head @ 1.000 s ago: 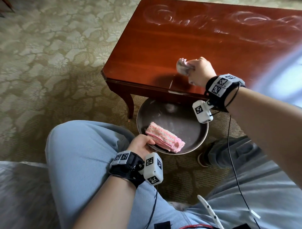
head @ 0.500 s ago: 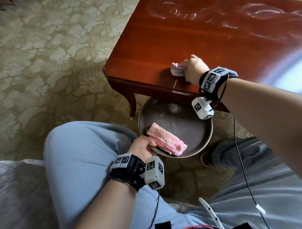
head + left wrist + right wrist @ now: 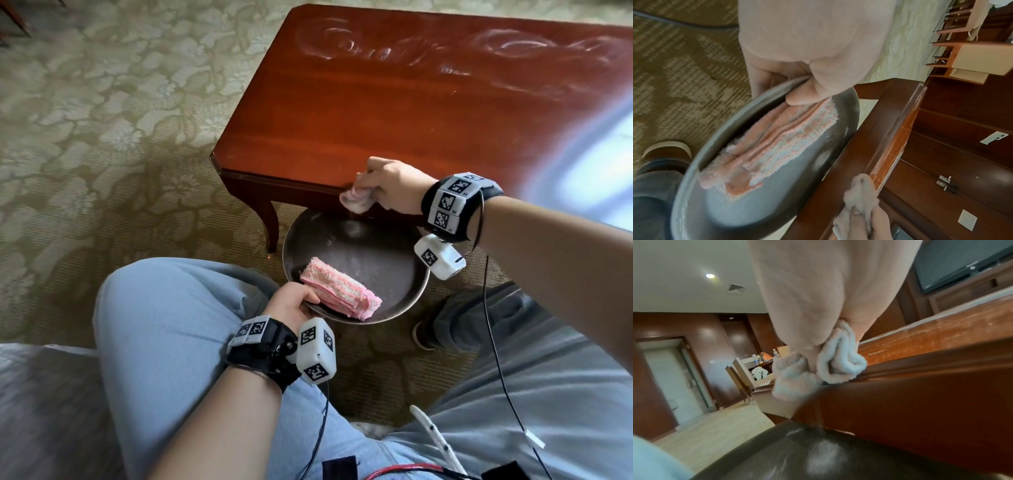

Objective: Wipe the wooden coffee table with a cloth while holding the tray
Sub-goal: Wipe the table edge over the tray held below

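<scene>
The reddish wooden coffee table (image 3: pixel 394 113) fills the upper right of the head view, with pale smear marks along its far side. My right hand (image 3: pixel 387 185) grips a bunched pale cloth (image 3: pixel 356 200) at the table's near edge (image 3: pixel 931 344), just over the tray; the cloth (image 3: pixel 840 365) hangs partly past the edge. Below that edge my left hand (image 3: pixel 291 301) holds a round dark metal tray (image 3: pixel 370 253) by its near rim, thumb on top (image 3: pixel 807 94). A folded pink-and-white towel (image 3: pixel 339 294) lies in the tray (image 3: pixel 760 203). Pale dust lies on the tray floor.
Patterned beige carpet (image 3: pixel 120 120) surrounds the table. My knees in blue jeans (image 3: pixel 164 322) and grey trousers (image 3: pixel 513 394) flank the tray; a shoe (image 3: pixel 424 335) sits beneath it. A curved table leg (image 3: pixel 269 219) stands left of the tray. Chairs (image 3: pixel 740 374) stand farther off.
My right hand has drawn the cloth back across the tabletop to the near edge, above the tray. The left hand keeps the tray in the same place.
</scene>
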A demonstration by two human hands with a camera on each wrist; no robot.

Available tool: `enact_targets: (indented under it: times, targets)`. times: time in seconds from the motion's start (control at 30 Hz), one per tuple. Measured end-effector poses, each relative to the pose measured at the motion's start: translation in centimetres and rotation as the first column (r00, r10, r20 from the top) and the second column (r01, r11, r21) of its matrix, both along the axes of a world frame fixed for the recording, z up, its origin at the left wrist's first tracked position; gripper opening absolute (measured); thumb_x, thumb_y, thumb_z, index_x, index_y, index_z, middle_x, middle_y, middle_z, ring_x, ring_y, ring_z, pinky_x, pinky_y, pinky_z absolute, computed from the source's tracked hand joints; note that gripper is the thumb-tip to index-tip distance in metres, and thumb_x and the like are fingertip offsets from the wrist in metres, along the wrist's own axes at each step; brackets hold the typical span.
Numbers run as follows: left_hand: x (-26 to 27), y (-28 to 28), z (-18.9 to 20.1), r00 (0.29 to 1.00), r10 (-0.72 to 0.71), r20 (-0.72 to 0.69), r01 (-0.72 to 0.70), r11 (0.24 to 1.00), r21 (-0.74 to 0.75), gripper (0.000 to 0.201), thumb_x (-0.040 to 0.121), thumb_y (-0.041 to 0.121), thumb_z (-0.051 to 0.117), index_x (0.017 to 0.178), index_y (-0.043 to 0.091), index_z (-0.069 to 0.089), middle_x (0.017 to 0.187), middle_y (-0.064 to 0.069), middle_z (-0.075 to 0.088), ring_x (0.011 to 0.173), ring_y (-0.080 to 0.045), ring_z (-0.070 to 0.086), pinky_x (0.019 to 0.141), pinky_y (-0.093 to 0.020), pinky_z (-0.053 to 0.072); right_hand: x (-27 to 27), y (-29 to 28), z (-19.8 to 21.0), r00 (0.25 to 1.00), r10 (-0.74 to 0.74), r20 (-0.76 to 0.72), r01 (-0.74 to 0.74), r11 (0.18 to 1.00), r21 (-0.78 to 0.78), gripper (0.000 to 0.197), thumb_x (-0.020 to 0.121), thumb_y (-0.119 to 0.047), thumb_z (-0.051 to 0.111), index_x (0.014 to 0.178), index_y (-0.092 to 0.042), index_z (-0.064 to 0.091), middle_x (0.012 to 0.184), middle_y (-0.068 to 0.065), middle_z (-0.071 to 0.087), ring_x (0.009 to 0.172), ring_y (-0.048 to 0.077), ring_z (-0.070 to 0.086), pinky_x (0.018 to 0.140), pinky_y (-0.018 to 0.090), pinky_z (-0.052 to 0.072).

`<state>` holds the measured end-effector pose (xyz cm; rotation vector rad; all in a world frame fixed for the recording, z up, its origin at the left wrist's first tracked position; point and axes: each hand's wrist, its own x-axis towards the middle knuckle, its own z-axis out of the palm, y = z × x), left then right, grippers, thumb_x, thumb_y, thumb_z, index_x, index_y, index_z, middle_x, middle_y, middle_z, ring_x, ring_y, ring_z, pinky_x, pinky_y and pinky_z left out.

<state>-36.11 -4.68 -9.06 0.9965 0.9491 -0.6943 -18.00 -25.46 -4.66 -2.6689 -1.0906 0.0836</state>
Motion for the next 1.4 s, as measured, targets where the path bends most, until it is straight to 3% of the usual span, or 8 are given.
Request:
enact_targets:
  times: [0.13, 0.33, 0.5, 0.67, 0.9, 1.17, 1.3, 1.4]
  targets:
    - [0.0, -0.4, 0.9, 1.000, -0.008, -0.001, 0.008, 1.000, 0.008, 0.022, 0.091, -0.007, 0.034, 0.093, -0.003, 0.055, 0.089, -0.018, 0.062, 0.080, -0.032, 0.060, 0.068, -0.038, 0.048, -1.9, -1.2, 0.1, 0.998, 0.053, 0.021, -0.054, 0.998, 0.035, 0.030, 0.085, 0.004, 0.059, 0.104, -0.012, 0.075, 0.092, 0.007, 0.052, 0.084, 0.026, 0.056, 0.072, 0.032, 0.048]
    - [-0.3, -0.8, 1.6, 1.000, 0.023, 0.008, -0.023, 1.000, 0.009, 0.021, 0.090, -0.009, 0.034, 0.092, -0.004, 0.054, 0.087, -0.020, 0.063, 0.080, -0.033, 0.061, 0.067, -0.037, 0.048, -0.7, -2.3, 1.5, 0.912, -0.392, -0.118, 0.408, 0.851, 0.330, 0.014, 0.090, -0.003, 0.059, 0.096, -0.003, 0.071, 0.086, 0.005, 0.048, 0.061, 0.019, 0.051, 0.050, 0.024, 0.047]
    - [-0.4, -0.6, 1.5, 0.998, 0.060, 0.000, -0.060, 0.998, -0.020, 0.022, 0.089, -0.009, 0.035, 0.096, -0.005, 0.055, 0.088, -0.021, 0.064, 0.081, -0.034, 0.062, 0.069, -0.038, 0.050, 1.7, -4.4, 1.7, 0.741, -0.660, -0.121, 0.663, 0.748, -0.021, 0.015, 0.077, 0.000, 0.060, 0.087, -0.009, 0.068, 0.093, 0.013, 0.068, 0.076, 0.010, 0.058, 0.075, 0.040, 0.052]
    - [-0.3, -0.6, 1.0, 0.997, 0.080, 0.020, -0.080, 0.996, -0.033, 0.026, 0.085, -0.009, 0.035, 0.100, -0.005, 0.056, 0.094, -0.020, 0.065, 0.086, -0.035, 0.063, 0.081, -0.040, 0.053, 1.4, -4.3, 1.0, 0.592, -0.799, -0.104, 0.783, 0.601, -0.161, 0.033, 0.083, -0.010, 0.064, 0.116, -0.013, 0.065, 0.120, 0.014, 0.048, 0.105, 0.037, 0.059, 0.086, 0.039, 0.051]
    - [-0.4, -0.2, 1.0, 0.999, 0.030, 0.014, -0.029, 0.997, -0.067, 0.033, 0.089, -0.006, 0.034, 0.113, -0.004, 0.056, 0.083, -0.017, 0.070, 0.075, -0.028, 0.066, 0.066, -0.031, 0.055, -0.7, 1.8, -0.3, 0.711, -0.697, -0.093, 0.691, 0.717, -0.093, 0.036, 0.090, -0.006, 0.058, 0.126, -0.008, 0.057, 0.121, 0.011, 0.044, 0.113, 0.038, 0.056, 0.092, 0.044, 0.050]
    - [-0.3, -0.7, 1.3, 0.999, 0.050, 0.002, -0.050, 0.998, 0.038, 0.021, 0.090, -0.008, 0.035, 0.092, -0.005, 0.056, 0.079, -0.018, 0.066, 0.079, -0.031, 0.060, 0.078, -0.036, 0.049, -3.3, 2.2, -1.3, 0.971, -0.238, -0.034, 0.240, 0.966, 0.092, 0.029, 0.082, 0.004, 0.060, 0.101, -0.014, 0.073, 0.089, 0.010, 0.049, 0.073, 0.025, 0.050, 0.061, 0.029, 0.039]
    - [-0.1, -0.9, 0.4, 0.996, 0.089, 0.018, -0.090, 0.996, 0.027, 0.022, 0.086, -0.010, 0.036, 0.091, -0.003, 0.057, 0.095, -0.019, 0.063, 0.091, -0.033, 0.060, 0.103, -0.039, 0.046, -2.0, 0.6, 0.8, 0.922, -0.359, -0.142, 0.386, 0.859, 0.336, 0.021, 0.090, -0.006, 0.058, 0.099, -0.016, 0.073, 0.087, 0.005, 0.056, 0.061, 0.022, 0.059, 0.053, 0.028, 0.048]
    - [0.1, -0.9, 0.1, 0.990, 0.136, 0.033, -0.136, 0.991, -0.003, 0.026, 0.085, -0.011, 0.035, 0.095, -0.003, 0.058, 0.094, -0.019, 0.066, 0.086, -0.033, 0.063, 0.091, -0.039, 0.051, 1.1, -2.5, 2.2, 0.785, -0.564, -0.256, 0.619, 0.688, 0.379, 0.021, 0.087, -0.006, 0.054, 0.095, -0.014, 0.072, 0.079, 0.011, 0.064, 0.046, 0.011, 0.060, 0.047, 0.027, 0.051]
